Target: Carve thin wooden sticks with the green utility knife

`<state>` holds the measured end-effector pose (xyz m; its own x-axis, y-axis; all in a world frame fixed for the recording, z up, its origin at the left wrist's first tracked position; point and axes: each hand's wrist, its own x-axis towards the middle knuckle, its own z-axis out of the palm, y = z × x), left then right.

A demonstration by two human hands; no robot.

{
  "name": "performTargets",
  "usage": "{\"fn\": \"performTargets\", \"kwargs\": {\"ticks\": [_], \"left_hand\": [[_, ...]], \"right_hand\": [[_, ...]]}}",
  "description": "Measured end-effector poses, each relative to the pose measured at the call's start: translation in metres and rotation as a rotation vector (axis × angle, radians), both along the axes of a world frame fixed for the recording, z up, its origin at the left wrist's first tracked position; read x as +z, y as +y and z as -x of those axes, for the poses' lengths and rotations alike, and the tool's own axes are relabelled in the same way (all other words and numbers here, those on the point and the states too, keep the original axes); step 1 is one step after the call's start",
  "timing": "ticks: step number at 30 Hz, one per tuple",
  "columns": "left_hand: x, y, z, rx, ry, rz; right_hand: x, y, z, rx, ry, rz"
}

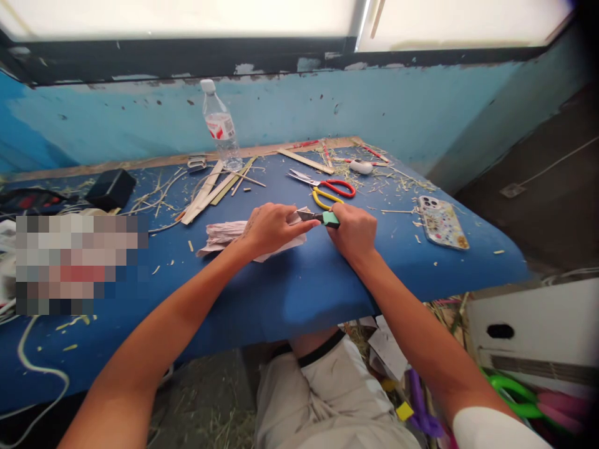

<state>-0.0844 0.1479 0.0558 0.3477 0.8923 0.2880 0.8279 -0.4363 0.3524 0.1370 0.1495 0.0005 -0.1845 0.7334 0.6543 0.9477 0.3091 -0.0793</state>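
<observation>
My right hand (354, 231) is closed around the green-and-black handle of a knife (331, 219), whose dark blade points left. My left hand (271, 229) meets it from the other side, its thumb and fingers closed about the blade end. Crumpled pale pink paper (227, 234) lies beneath my left hand; whether the fingers also grip it, I cannot tell. Just beyond my hands rests a pair of scissors (334, 188) with one red and one yellow handle, blades pointing left.
A water bottle (221, 128) stands by the wall, near flat bamboo strips (203, 194). A phone in a patterned case (443, 222) lies right, a small white object (360, 166) farther back. A black box (111, 189) and cables are left. Shavings litter the blue tabletop (299, 305).
</observation>
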Motion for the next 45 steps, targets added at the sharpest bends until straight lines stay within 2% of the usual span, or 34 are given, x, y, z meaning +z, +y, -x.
{"fn": "performTargets", "kwargs": {"ticks": [10,14,17,31,34,39,45], "left_hand": [[0.0001,-0.0019,-0.0033,0.028,0.02,0.022],[0.0042,-0.0039,-0.0021,-0.014,0.046,0.016],[0.0056,-0.004,0.0001,-0.043,0.088,-0.016],[-0.0017,-0.0023,0.0043,-0.02,0.168,-0.22],[-0.0025,-0.0026,0.0028,-0.036,0.124,-0.204],[0.0019,-0.0057,-0.001,-0.044,0.036,-0.121],[0.0059,-0.0069,-0.0015,-0.041,-0.006,-0.057]], "right_hand": [[0.002,-0.0025,0.003,-0.052,0.033,0.004],[0.0004,-0.0018,0.0025,0.006,0.052,0.022],[0.0013,-0.0014,0.0018,0.055,0.057,0.043],[0.0033,-0.001,0.0009,0.132,0.044,0.051],[0.0024,-0.0027,0.001,0.137,0.053,0.029],[-0.0006,-0.0048,0.0021,0.067,0.039,-0.025],[-0.0005,-0.0059,0.005,0.039,0.034,-0.02]]}}
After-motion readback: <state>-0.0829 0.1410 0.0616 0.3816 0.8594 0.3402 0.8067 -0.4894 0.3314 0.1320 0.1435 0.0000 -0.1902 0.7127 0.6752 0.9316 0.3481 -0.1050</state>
